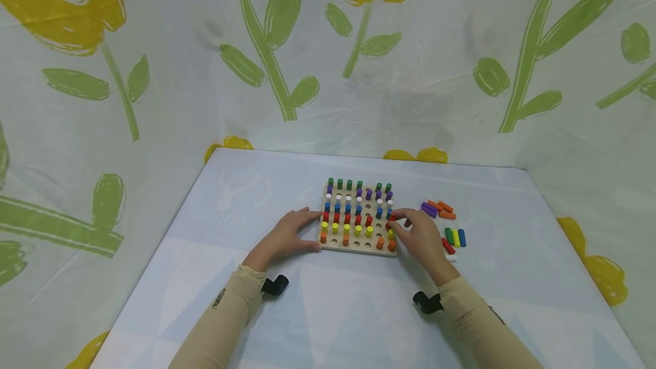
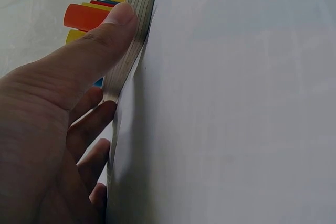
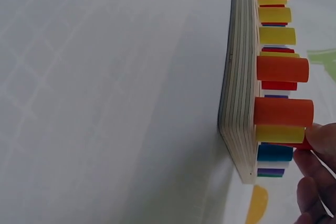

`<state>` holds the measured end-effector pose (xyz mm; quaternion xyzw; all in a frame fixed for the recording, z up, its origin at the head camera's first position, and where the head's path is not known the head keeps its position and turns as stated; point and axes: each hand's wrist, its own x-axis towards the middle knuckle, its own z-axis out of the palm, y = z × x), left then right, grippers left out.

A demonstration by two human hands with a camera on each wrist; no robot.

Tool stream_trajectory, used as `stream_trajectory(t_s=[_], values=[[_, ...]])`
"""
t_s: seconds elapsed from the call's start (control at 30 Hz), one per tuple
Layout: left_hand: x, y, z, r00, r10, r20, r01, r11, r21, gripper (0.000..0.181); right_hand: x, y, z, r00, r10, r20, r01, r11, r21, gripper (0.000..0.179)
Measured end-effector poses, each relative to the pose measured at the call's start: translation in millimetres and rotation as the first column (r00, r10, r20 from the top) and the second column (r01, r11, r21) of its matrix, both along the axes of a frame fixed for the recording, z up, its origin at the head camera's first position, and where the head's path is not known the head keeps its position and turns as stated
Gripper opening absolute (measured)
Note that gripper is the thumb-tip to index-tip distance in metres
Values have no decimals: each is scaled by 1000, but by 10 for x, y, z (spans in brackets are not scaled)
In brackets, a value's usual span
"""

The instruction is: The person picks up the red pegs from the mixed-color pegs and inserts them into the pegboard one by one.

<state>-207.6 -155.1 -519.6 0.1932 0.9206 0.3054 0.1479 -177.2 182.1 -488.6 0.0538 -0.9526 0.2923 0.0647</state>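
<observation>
A wooden pegboard [image 1: 353, 250] lies on the table, with rows of green, purple, white, blue, red, yellow and orange pegs standing in it. Some holes are bare. My left hand [image 1: 289, 234] rests against the board's left side, thumb by the front corner and fingers extended farther back. In the left wrist view, the thumb [image 2: 100, 40] touches the layered edge below the pegs. At the board's right end, my right hand [image 1: 422, 238] pinches a red peg [image 3: 302, 144] between thumb and fingertips, over the red row. Nearby stand a blue peg [image 3: 275, 152] and an orange peg [image 3: 283, 113].
Right of the board lie loose purple pegs [image 1: 429, 209] and orange pegs [image 1: 447, 215]. Nearer are a green, a yellow and a blue peg [image 1: 462, 237], plus a red peg [image 1: 448, 245] and a white peg [image 1: 451, 257]. A flower-printed curtain [image 1: 435, 73] hangs behind the table [image 1: 348, 312].
</observation>
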Motion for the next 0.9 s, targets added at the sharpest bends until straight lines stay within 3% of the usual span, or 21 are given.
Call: stream_trajectory(t_s=[0.9], values=[[8, 7, -3, 1000, 19, 7, -19, 1000, -4, 90, -61, -144, -31, 999, 23, 23, -22, 999, -24, 29]])
